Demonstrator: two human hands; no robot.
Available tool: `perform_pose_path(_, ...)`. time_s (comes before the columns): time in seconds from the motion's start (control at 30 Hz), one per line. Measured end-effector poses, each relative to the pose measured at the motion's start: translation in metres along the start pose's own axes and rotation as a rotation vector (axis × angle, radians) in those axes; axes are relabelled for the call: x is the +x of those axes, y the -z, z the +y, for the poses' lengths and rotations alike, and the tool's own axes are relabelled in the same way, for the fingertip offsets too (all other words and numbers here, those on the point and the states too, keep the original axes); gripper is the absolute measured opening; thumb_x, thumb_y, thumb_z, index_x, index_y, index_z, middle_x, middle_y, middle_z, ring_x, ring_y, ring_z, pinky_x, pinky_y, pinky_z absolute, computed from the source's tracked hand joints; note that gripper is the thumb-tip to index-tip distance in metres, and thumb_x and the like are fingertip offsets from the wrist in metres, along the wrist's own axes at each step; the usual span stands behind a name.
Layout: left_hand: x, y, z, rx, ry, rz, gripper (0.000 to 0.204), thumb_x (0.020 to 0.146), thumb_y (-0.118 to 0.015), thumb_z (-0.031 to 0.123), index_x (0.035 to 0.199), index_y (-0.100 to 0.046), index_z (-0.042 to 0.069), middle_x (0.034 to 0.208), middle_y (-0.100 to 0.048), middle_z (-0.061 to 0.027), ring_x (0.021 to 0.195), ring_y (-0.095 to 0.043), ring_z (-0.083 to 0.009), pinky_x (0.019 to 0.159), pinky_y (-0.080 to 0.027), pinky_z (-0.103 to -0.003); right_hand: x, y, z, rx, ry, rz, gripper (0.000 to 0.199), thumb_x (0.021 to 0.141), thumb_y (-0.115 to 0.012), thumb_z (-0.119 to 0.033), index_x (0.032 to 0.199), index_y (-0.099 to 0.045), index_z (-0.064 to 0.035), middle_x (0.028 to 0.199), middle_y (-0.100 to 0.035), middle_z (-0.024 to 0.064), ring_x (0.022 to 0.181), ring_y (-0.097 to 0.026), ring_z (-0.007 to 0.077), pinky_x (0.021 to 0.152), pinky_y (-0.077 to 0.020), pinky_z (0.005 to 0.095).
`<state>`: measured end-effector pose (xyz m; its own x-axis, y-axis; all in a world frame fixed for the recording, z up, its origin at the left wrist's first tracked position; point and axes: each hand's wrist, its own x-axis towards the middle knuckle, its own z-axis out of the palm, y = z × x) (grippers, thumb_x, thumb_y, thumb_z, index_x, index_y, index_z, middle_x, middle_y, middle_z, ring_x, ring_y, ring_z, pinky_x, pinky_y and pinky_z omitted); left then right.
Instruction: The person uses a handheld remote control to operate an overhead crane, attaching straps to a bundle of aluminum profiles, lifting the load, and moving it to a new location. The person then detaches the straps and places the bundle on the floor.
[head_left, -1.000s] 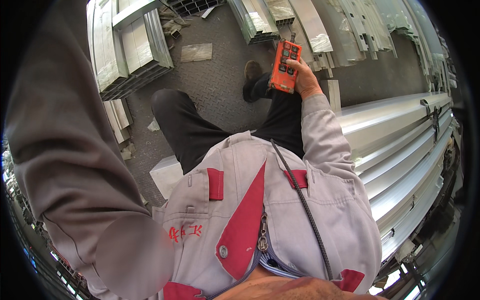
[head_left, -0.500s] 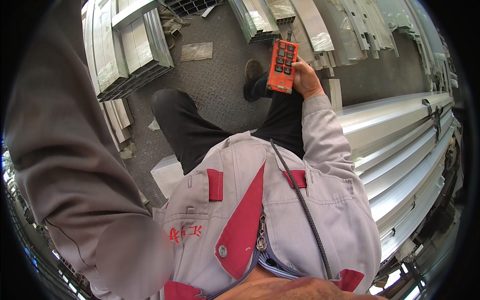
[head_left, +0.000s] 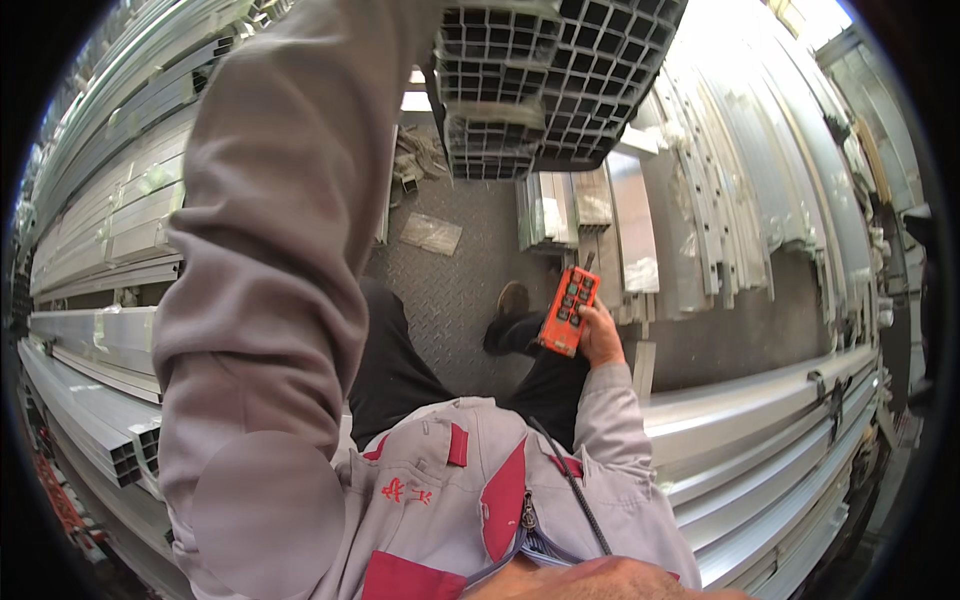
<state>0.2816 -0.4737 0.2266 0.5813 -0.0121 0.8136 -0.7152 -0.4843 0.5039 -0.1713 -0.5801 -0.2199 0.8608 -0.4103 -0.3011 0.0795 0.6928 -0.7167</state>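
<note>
The person's right hand [head_left: 602, 335] is closed around an orange remote control [head_left: 568, 318], holding it out in front of the legs. The remote sits just left of that hand's palm, with the thumb lying along its right edge, close to the black buttons [head_left: 574, 297]. It is longer one way than the other, and it leans: the end with the stubby antenna [head_left: 590, 262] points away from the person and a bit to the right, and the bottom end points back toward the knees. The buttons face up. I can't see the left hand, so I can't tell if it is open or holding something. The big gray left sleeve [head_left: 275, 200] goes far up and out of sight, next to the left edge of a big bundle of square metal tubes [head_left: 550, 85]. I can't tell if that hand touches the bundle. The right hand is the near one to the remote, since it holds it. The tubes are past the remote, up ahead, with their open ends facing the person. Below is a bumpy metal floor [head_left: 450, 285] with a flat scrap [head_left: 432, 233] on it. Long silver bars [head_left: 745, 430] lie on the right.
</note>
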Motion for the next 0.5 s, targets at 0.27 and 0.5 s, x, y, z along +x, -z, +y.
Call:
perform_pose_path(0.27, -0.003, 0.018, 0.007, -0.120, 0.037, -0.083, 0.036, 0.095, -0.049, 0.028, 0.116, -0.067, 0.003, 0.102, -0.073, -0.0237, 0.102, -0.069, -0.0422, 0.094, -0.052, -0.051, 0.007, 0.022, 0.008, 0.041, 0.006, -0.016, 0.044, 0.095, -0.056, -0.014, 0.136, -0.052, 0.0026, 0.122, -0.068, 0.0171, 0.110, -0.069, 0.0319, 0.101, -0.0546, 0.0468)
perform_pose_path(0.5, -0.006, 0.017, -0.005, -0.095, 0.070, -0.085, 0.038, 0.093, -0.057, 0.036, 0.113, -0.070, 0.007, 0.104, -0.070, -0.0152, 0.103, -0.064, -0.0300, 0.089, -0.055, -0.045, 0.006, 0.027, 0.000, 0.001, -0.088, 0.016, 0.034, 0.098, -0.055, -0.016, 0.126, -0.061, 0.0016, 0.121, -0.071, 0.0134, 0.110, -0.069, 0.0294, 0.102, -0.0528, 0.0451)
